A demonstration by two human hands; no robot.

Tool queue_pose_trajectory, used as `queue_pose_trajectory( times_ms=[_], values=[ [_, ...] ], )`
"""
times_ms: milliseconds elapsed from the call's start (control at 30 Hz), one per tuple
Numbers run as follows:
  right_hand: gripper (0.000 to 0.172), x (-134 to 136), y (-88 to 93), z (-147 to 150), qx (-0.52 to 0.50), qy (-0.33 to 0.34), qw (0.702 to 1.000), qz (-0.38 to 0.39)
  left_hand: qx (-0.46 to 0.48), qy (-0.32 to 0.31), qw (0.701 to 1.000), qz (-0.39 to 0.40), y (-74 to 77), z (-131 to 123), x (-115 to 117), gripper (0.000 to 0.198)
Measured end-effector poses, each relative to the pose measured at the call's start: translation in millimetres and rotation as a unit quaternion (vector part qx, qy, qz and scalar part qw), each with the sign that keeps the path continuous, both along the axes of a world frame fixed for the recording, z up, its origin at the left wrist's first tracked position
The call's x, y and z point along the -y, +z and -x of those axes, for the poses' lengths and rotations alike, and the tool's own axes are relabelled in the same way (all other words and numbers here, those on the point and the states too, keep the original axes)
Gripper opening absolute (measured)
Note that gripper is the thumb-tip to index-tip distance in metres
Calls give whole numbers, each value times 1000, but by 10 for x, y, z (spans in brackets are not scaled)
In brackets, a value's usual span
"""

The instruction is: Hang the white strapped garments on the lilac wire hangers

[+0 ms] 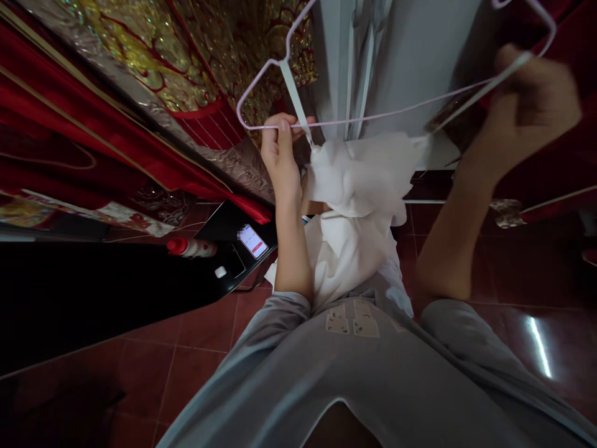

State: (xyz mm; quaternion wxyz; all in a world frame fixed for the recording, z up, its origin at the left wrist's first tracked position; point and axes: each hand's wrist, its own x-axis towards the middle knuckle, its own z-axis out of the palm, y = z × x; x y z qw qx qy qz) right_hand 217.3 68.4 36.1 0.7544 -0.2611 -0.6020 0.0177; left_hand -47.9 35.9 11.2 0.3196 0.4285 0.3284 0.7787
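A pale pink clothes hanger (373, 117) spans the space between my hands at the top of the view. My left hand (281, 140) is closed on its lower bar near the left corner. From the hanger's left notch runs a white strap (295, 93), attached to a white garment (357, 180) that hangs in loose folds below. My right hand (532, 118), blurred by motion, has its fingers closed around the garment's other strap (480, 93) at the hanger's right end. The garment's lower part lies against my grey shirt.
Red and gold sequined garments (140, 50) hang at the left. A black table (116, 274) holds a lit phone (253, 241), a red-capped bottle (191, 247) and a small white case (221, 272). More red cloth (550, 168) hangs at the right, above red floor tiles (200, 330).
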Motion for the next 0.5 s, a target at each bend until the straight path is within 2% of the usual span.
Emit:
queue_pose_trajectory(
  times_ms=[100,233,333,500],
  values=[
    [27,-82,106,-259,-72,-7,995,67,3,-23,1000,-2,1,42,-9,33],
    [32,-162,229,-326,-125,33,979,158,13,-11,1000,8,-16,36,-14,36],
    [34,-169,295,-283,-136,52,973,178,0,4,1000,30,-39,33,-9,33],
    [26,-212,355,-298,-138,28,969,204,-22,-58,998,-21,-80,108,-17,26]
  ],
)
